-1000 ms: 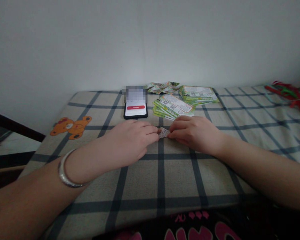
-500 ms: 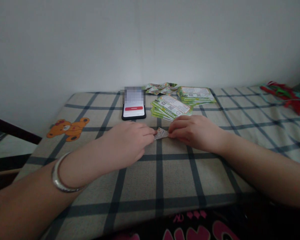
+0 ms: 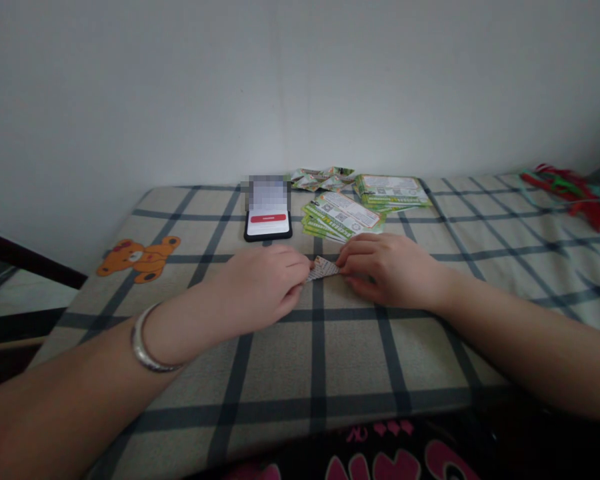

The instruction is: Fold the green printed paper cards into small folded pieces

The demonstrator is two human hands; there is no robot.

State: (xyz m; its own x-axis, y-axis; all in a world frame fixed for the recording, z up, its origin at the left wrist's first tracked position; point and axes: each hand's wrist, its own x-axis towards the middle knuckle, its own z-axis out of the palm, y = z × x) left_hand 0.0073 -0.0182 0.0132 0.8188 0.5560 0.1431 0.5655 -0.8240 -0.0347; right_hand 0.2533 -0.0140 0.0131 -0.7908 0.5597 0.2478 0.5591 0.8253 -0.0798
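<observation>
Between my two hands lies a small folded piece of printed paper (image 3: pixel 323 269), pale with fine lettering and a raised point on its far side. The fingers of my left hand (image 3: pixel 263 283) are closed on its left end. With bent fingers and thumb, my right hand (image 3: pixel 385 270) pinches the right end. Both hands rest low on the checked tablecloth (image 3: pixel 280 360), and their fingertips hide the paper's ends. Just beyond my right hand is a fanned stack of green-and-white printed leaflets (image 3: pixel 343 212).
A phone (image 3: pixel 269 223) with a lit screen lies behind my left hand. Several folded paper pieces (image 3: pixel 323 179) and another leaflet pile (image 3: pixel 393 190) sit near the wall. An orange bear figure (image 3: pixel 139 259) is at left; red and green cloth strips (image 3: pixel 565 190) lie at far right.
My left hand and wrist have shifted slightly, with the bracelet now farther right and higher. The right hand barely moved. The paper is still held between them.
</observation>
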